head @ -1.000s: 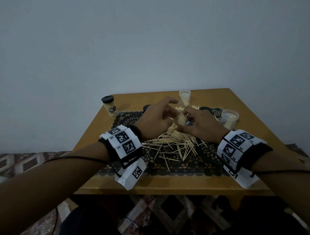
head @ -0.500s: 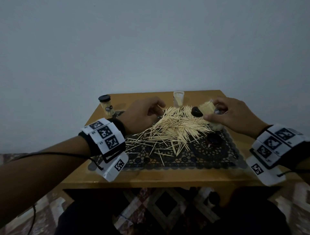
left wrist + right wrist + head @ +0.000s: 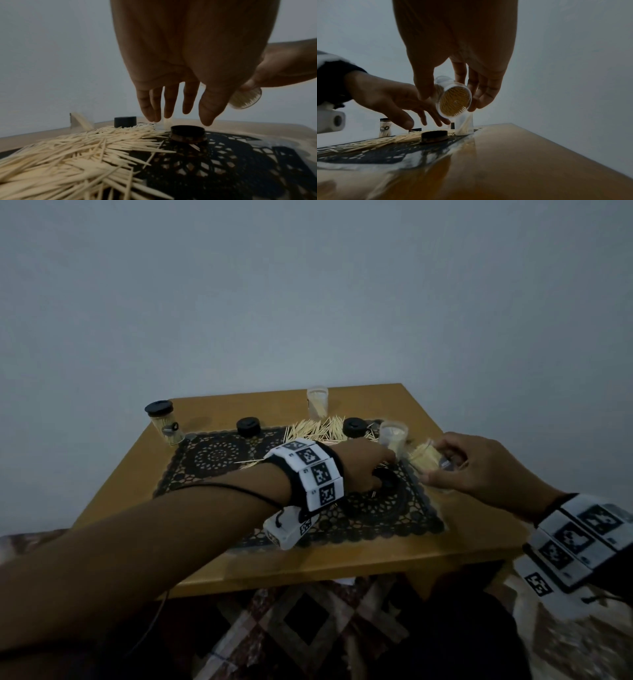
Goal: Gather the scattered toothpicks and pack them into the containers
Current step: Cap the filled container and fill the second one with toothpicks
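A heap of loose toothpicks (image 3: 77, 155) lies on the black lace mat (image 3: 212, 457), partly hidden behind my left arm in the head view. My right hand (image 3: 479, 463) grips a clear container (image 3: 455, 102) packed full of toothpicks and holds it tilted above the mat's right edge. My left hand (image 3: 180, 120) reaches across with straight fingers and hovers just over an upturned black lid (image 3: 187, 133), holding nothing. Beside it stands an open container (image 3: 394, 436) partly filled with toothpicks.
The wooden table (image 3: 342, 563) also carries a capped container (image 3: 164, 422) at the back left and an open container (image 3: 317, 402) at the back. Two more black lids (image 3: 248, 426) (image 3: 354, 428) sit along the mat's far edge. A grey wall stands close behind.
My left hand has swung from the left side of the heap across to the right, over the black lid. My right hand still holds the full container, now slightly nearer.
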